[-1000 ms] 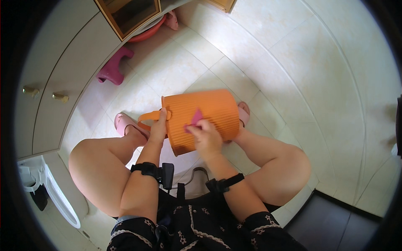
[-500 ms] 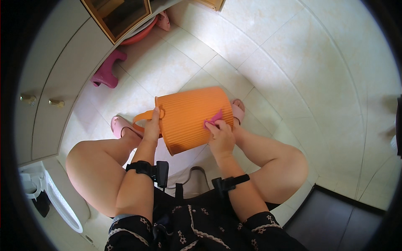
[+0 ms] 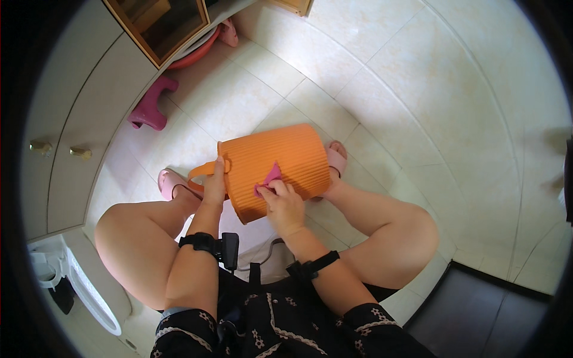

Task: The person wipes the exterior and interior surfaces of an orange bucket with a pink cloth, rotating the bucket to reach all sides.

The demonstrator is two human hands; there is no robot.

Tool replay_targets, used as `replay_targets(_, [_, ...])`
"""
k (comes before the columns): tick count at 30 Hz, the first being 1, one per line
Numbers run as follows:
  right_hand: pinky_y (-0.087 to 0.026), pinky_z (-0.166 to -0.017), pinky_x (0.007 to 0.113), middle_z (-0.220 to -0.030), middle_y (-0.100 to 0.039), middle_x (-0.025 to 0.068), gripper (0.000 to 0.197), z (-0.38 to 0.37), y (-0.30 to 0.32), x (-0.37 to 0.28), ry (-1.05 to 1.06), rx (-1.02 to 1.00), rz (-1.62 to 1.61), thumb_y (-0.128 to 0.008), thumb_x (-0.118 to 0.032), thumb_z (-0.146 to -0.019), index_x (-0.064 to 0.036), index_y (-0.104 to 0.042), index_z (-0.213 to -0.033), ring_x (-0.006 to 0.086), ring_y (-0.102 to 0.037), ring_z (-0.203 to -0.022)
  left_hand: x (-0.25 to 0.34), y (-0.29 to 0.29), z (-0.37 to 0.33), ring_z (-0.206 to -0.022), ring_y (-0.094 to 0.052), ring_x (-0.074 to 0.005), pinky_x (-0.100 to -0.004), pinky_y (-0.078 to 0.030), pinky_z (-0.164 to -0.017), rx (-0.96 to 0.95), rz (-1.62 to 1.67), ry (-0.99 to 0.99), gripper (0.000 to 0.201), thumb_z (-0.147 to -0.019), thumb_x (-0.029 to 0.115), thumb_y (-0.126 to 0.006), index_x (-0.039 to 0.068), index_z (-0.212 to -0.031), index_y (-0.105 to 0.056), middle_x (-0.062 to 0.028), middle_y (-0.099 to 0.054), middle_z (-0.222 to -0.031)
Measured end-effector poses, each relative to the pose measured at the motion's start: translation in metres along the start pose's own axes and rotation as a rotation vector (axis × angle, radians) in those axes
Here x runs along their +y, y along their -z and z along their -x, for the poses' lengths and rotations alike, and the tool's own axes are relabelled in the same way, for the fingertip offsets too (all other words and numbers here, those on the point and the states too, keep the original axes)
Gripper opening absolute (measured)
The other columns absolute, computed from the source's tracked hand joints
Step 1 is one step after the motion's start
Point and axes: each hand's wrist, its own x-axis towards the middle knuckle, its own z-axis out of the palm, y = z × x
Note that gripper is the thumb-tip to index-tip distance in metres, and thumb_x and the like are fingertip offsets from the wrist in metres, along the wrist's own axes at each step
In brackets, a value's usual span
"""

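An orange ribbed bucket [image 3: 277,149] is tipped on its side between my lower legs, its rim toward the left. My left hand [image 3: 216,182] grips that rim beside the bucket's orange handle [image 3: 202,169]; its fingers are partly hidden inside or behind the edge. A small pink cloth [image 3: 273,173] is bunched in the fingers of my right hand [image 3: 285,207], which presses it against the ribbed wall nearer the rim than the base.
Pink slippers [image 3: 173,180] are on my feet. Toward the far left, a pink stool [image 3: 154,106] and a red basin [image 3: 200,49] stand by a cabinet [image 3: 98,119]. A black-edged dark panel [image 3: 477,307] lies at the lower right, and a white oval-rimmed fixture [image 3: 95,292] at the lower left.
My right hand has slid the pink cloth leftward along the bucket, from near the base toward the rim. The bucket has shifted very slightly left; my left hand keeps its hold.
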Motion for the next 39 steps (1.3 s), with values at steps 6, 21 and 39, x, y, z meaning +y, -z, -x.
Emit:
replay_targets(6, [-0.050,-0.072,0.039,-0.099,-0.060,-0.0010,0.024,-0.008,0.023,0.087,-0.248,0.170,0.061,-0.058,-0.008,-0.078,-0.0209,-0.071,-0.093,0.0267,-0.059,-0.089,0.009,-0.010,0.010,-0.105,-0.057,-0.0197,-0.0296,-0.044,-0.089,0.012,-0.021,0.031,0.071,-0.089,0.058,-0.054,-0.004,-0.125,-0.052,-0.0118,-0.059,-0.118])
replay_targets(21, [-0.050,-0.071,0.038,-0.097,-0.059,0.0030,0.032,0.013,-0.016,-0.005,0.094,0.000,-0.071,-0.061,-0.006,-0.075,-0.0208,-0.071,-0.101,0.0241,-0.058,-0.087,0.005,-0.003,0.008,-0.108,-0.055,-0.0177,-0.0285,-0.043,-0.091,0.029,-0.062,0.007,0.067,-0.091,0.056,-0.054,-0.001,-0.127,-0.052,-0.0088,-0.057,-0.122])
replay_targets(39, [-0.046,-0.068,0.039,-0.100,-0.060,-0.0027,0.022,0.012,-0.010,0.002,0.056,0.081,0.076,-0.061,-0.011,-0.075,-0.0178,-0.070,-0.094,0.0235,-0.055,-0.086,-0.003,0.000,-0.003,-0.097,-0.060,-0.0182,-0.0279,-0.047,-0.083,0.015,-0.042,0.015,0.072,-0.088,0.060,-0.054,-0.004,-0.122,-0.055,-0.0103,-0.061,-0.111])
